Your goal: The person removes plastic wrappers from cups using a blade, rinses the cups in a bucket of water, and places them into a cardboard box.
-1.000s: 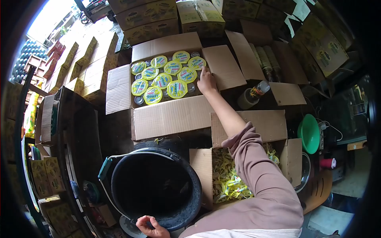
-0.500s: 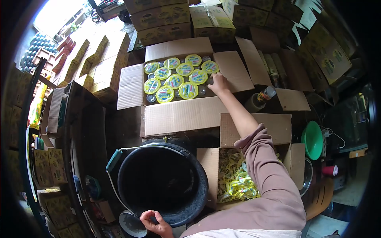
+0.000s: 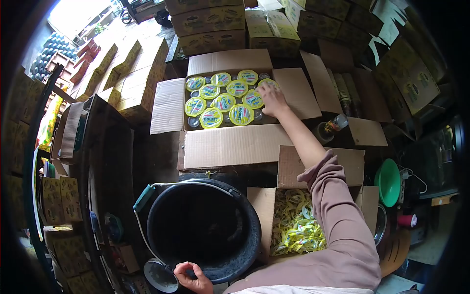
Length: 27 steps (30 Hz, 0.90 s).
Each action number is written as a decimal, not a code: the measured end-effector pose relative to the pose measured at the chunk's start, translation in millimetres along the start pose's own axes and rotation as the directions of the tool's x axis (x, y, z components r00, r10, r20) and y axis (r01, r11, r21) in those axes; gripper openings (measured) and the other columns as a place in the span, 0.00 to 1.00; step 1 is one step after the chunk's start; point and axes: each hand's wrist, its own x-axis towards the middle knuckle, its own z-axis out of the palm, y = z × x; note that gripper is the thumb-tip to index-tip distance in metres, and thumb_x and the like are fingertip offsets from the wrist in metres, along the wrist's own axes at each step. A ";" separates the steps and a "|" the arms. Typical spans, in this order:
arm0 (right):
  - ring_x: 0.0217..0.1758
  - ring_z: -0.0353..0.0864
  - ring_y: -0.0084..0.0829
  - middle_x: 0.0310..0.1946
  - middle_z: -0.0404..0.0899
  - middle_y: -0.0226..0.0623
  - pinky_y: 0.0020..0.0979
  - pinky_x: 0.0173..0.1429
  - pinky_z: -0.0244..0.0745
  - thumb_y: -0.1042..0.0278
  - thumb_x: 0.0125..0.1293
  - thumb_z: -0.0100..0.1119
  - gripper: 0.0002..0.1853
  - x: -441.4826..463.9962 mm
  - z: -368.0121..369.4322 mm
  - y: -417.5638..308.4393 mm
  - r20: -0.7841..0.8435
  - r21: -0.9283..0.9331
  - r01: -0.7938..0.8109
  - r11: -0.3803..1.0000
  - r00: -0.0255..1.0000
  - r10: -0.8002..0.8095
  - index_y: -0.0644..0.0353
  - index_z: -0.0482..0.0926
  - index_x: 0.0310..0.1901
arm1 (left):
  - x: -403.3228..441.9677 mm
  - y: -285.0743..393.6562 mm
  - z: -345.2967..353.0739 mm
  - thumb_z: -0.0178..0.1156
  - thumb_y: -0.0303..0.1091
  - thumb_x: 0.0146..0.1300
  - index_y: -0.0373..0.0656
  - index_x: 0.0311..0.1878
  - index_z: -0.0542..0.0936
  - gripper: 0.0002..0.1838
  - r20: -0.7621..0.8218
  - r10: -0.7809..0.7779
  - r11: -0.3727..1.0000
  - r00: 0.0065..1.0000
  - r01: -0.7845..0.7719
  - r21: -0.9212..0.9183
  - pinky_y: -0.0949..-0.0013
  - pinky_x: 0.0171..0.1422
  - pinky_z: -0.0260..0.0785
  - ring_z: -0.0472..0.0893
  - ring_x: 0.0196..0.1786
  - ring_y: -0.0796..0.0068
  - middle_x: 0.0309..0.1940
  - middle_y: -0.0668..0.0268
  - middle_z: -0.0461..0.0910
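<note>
While left hand [image 3: 193, 278] near bucket [image 3: 252, 245] — right hand [image 3: 274, 99] on yellow-lidded cup [image 3: 269, 82]

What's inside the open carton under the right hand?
The carton shows yellow-rimmed lids marked Lemon, with clear containers between them. The right hand partly covers one lid; whatever lies beneath the lids is hidden.

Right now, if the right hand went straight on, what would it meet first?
Likely the yellow-lidded cup at the fingertips of the right hand; depth is unclear, so I can't tell whether they touch.
</note>
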 end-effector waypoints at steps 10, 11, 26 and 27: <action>0.66 0.55 0.43 0.61 0.57 0.41 0.51 0.63 0.57 0.60 0.31 0.70 0.52 44.6 33.3 36.2 0.037 0.026 -0.120 0.992 0.992 0.119 0.55 0.56 0.63 | 0.1 0.1 -3.8 0.58 0.29 0.58 0.42 0.42 0.70 0.10 0.041 -0.046 0.982 0.998 0.053 -0.180 0.82 0.33 0.61 0.68 0.30 0.83 0.31 0.69 0.71; 0.65 0.56 0.43 0.60 0.58 0.42 0.50 0.63 0.57 0.58 0.31 0.71 0.52 48.9 38.5 42.2 0.055 0.017 -0.136 0.991 0.989 0.134 0.53 0.56 0.63 | 0.1 1.2 -3.9 0.58 0.29 0.58 0.42 0.41 0.70 0.10 0.044 -0.055 0.981 0.998 0.062 -0.183 0.82 0.33 0.61 0.68 0.29 0.83 0.31 0.70 0.70; 0.58 0.62 0.47 0.51 0.63 0.46 0.44 0.59 0.63 0.61 0.30 0.70 0.44 61.5 29.2 65.4 -0.053 0.326 -0.185 0.927 0.976 0.213 0.42 0.63 0.56 | 1.5 0.2 -2.8 0.59 0.26 0.56 0.42 0.40 0.71 0.10 0.016 -0.012 0.980 1.000 0.015 -0.198 0.84 0.27 0.55 0.64 0.25 0.89 0.27 0.73 0.69; 0.56 0.64 0.47 0.49 0.64 0.47 0.42 0.58 0.65 0.62 0.29 0.69 0.43 64.2 29.7 74.2 -0.098 0.416 -0.158 0.896 0.971 0.217 0.43 0.63 0.56 | 2.4 1.3 -3.6 0.59 0.26 0.56 0.42 0.40 0.71 0.10 0.022 -0.010 0.980 1.000 0.014 -0.199 0.84 0.27 0.55 0.64 0.25 0.89 0.27 0.73 0.69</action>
